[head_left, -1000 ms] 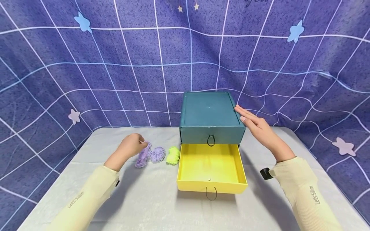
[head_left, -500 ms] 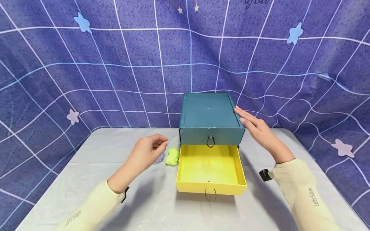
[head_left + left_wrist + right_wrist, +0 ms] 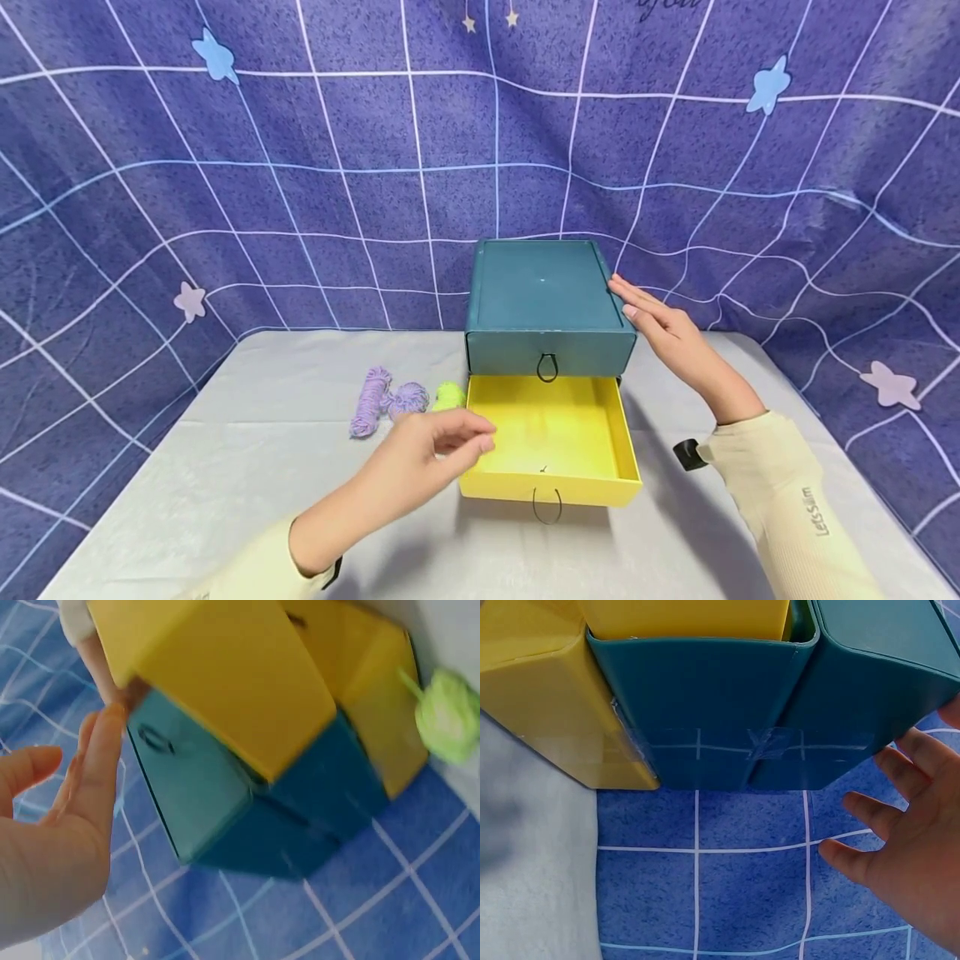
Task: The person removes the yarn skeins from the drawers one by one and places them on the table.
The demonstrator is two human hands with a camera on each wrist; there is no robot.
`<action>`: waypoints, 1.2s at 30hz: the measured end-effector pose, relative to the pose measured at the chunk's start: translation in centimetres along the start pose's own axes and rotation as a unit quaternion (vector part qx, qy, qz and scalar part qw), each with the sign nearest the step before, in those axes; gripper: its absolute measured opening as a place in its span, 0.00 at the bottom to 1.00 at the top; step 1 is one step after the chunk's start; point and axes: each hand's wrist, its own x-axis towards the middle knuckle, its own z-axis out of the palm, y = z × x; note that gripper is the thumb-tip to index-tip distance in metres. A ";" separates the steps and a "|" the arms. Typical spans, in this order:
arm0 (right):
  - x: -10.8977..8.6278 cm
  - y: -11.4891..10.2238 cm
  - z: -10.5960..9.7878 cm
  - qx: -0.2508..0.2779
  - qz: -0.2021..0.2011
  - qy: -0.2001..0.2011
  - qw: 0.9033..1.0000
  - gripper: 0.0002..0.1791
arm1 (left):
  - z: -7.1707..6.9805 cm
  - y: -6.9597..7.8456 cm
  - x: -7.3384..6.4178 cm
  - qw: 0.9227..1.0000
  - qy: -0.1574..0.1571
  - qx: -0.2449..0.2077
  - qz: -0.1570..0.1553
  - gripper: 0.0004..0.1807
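One yellow drawer point(image 3: 551, 489) stands pulled out beneath a teal box point(image 3: 542, 292). The left hand point(image 3: 414, 460) hovers over the drawer's left edge, released, its fingers slightly bent around nothing. The right hand point(image 3: 670, 337) lays its extended fingers against the right side of the box without gripping it. On the tabletop point(image 3: 247, 458) left of the drawer lie a lime yarn bundle point(image 3: 449, 395), partly hidden behind the left hand, then a round lilac ball point(image 3: 408, 398) touching a long lilac skein point(image 3: 370, 403). A purple curtain point(image 3: 262, 200) with pale grid lines hangs behind.
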 end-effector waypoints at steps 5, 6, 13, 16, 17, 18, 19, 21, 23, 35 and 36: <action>0.0 0.0 0.1 0.002 -0.001 -0.002 1.000 0.23 | 0.9 0.7 -1.3 0.998 -0.028 -0.046 -0.018 0.06; 0.0 0.0 0.1 0.002 0.001 -0.004 1.000 0.23 | 0.9 0.9 -1.6 0.999 -0.024 -0.048 -0.010 0.06; -0.1 0.1 -0.2 0.001 0.006 -0.001 1.000 0.23 | 1.4 1.6 -2.5 0.996 -0.066 -0.063 0.006 0.08; -0.1 0.0 -0.1 0.001 0.005 -0.002 1.000 0.23 | 2.2 0.9 -2.5 0.993 -0.099 -0.067 -0.020 0.08; -0.1 0.0 -0.1 0.002 0.006 -0.003 1.000 0.23 | 2.5 0.6 -2.6 0.991 -0.109 -0.069 -0.030 0.08; -0.1 0.0 -0.1 0.003 0.008 -0.003 1.000 0.23 | 2.8 0.3 -2.6 0.990 -0.119 -0.068 -0.039 0.07; -0.1 0.0 -0.1 0.004 0.009 -0.004 1.000 0.23 | 3.1 0.0 -2.7 0.989 -0.127 -0.066 -0.045 0.08; 0.0 -0.1 0.0 0.005 0.008 -0.005 1.000 0.23 | 3.7 -0.5 -2.6 0.986 -0.143 -0.063 -0.062 0.09; 0.0 -0.1 0.0 0.008 0.007 -0.005 1.000 0.23 | 4.3 -1.0 -2.5 0.983 -0.154 -0.062 -0.078 0.10; -0.1 0.1 0.1 0.011 0.004 -0.012 1.000 0.24 | 8.5 -2.9 -1.7 0.945 -0.141 -0.235 -0.176 0.14; 0.0 0.1 0.1 0.011 0.002 -0.011 1.000 0.24 | 8.7 -2.9 -1.6 0.944 -0.135 -0.243 -0.179 0.14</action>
